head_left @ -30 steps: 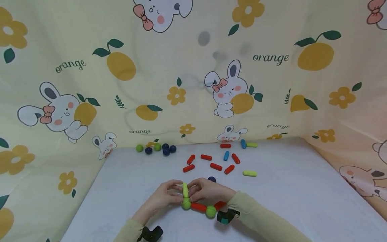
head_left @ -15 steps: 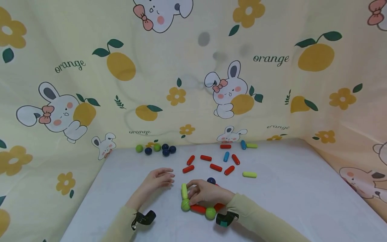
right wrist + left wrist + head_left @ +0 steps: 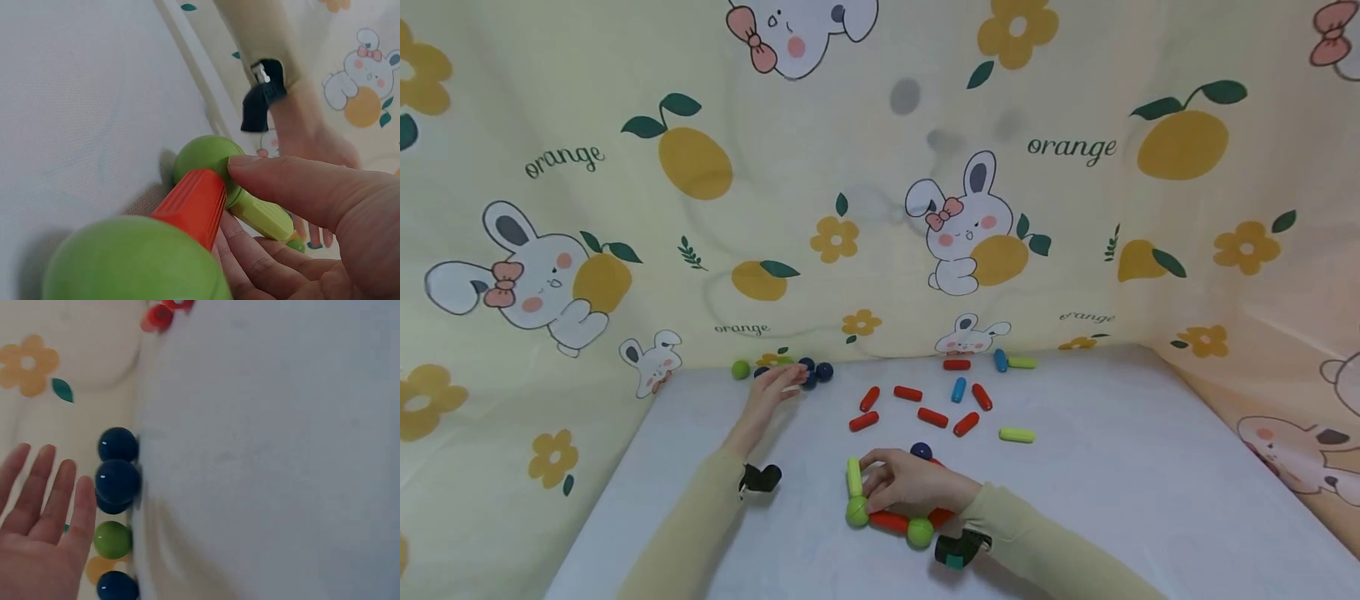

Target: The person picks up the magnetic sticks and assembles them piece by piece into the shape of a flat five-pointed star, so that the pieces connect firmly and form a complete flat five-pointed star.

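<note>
My left hand (image 3: 769, 402) reaches over the row of balls at the back left, its fingers extended and nothing held. In the left wrist view, dark blue balls (image 3: 118, 481) and a green ball (image 3: 113, 540) lie beside its fingers. With my right hand (image 3: 917, 482) I hold a joined chain at the front, thumb on its left green ball (image 3: 206, 164) and fingers curled behind. From that ball a yellow-green rod (image 3: 853, 477) points away, and a red rod (image 3: 889, 522) runs to a second green ball (image 3: 920, 532). My hand hides part of the chain; a dark blue ball (image 3: 921, 451) shows just behind it.
Loose red rods (image 3: 932, 417), a blue rod (image 3: 958, 389) and a yellow-green rod (image 3: 1017, 435) lie across the back middle and right. Another green ball (image 3: 741, 369) sits at the far left by the patterned cloth (image 3: 850, 292), which rises behind the white table (image 3: 1075, 467).
My left hand has let go of the chain and moved away, back and left, to the row of balls. My right hand has stayed on the chain.
</note>
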{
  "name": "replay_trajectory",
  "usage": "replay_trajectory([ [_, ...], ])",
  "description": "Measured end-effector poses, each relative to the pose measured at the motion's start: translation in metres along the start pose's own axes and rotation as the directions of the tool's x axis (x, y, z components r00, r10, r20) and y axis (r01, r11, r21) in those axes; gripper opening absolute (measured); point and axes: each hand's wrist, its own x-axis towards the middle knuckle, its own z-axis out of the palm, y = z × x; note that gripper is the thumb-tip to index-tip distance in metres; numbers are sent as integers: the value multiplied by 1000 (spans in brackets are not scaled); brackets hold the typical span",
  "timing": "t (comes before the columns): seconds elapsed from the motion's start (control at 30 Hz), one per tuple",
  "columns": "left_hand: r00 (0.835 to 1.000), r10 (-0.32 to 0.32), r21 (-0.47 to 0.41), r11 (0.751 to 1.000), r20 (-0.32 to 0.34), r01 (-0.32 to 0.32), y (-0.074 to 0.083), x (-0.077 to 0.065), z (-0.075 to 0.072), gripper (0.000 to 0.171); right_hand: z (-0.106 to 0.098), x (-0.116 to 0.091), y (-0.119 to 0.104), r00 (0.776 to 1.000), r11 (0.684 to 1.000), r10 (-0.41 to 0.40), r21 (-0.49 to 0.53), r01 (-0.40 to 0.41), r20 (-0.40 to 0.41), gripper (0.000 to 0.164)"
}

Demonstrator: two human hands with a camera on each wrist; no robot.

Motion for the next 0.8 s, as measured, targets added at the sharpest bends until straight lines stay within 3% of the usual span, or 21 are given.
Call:
replay_trajectory([
  [0.17, 999, -2, 18, 1000, -37, 3, -8, 15, 8, 52, -1, 1, 1, 1000, 1000, 4, -16, -4, -12, 49],
  [0.37, 991, -70, 33, 997, -112, 74, -17, 24, 11, 49, 1, 3, 3, 1000, 1000, -12, -9, 12, 4, 48],
  [0.63, 975, -204, 33, 978, -89, 208, -14, 32, 14, 56, -1, 3, 5, 1000, 1000, -18, 3, 18, 12, 47],
  [0.73, 971, -225, 39, 973, -81, 229, -14, 32, 14, 65, -2, 4, 6, 1000, 1000, -19, 8, 19, 13, 46],
  [0.8, 974, -212, 103, 970, -79, 220, -16, 32, 15, 61, -2, 4, 6, 1000, 1000, -21, 15, 21, 14, 46],
])
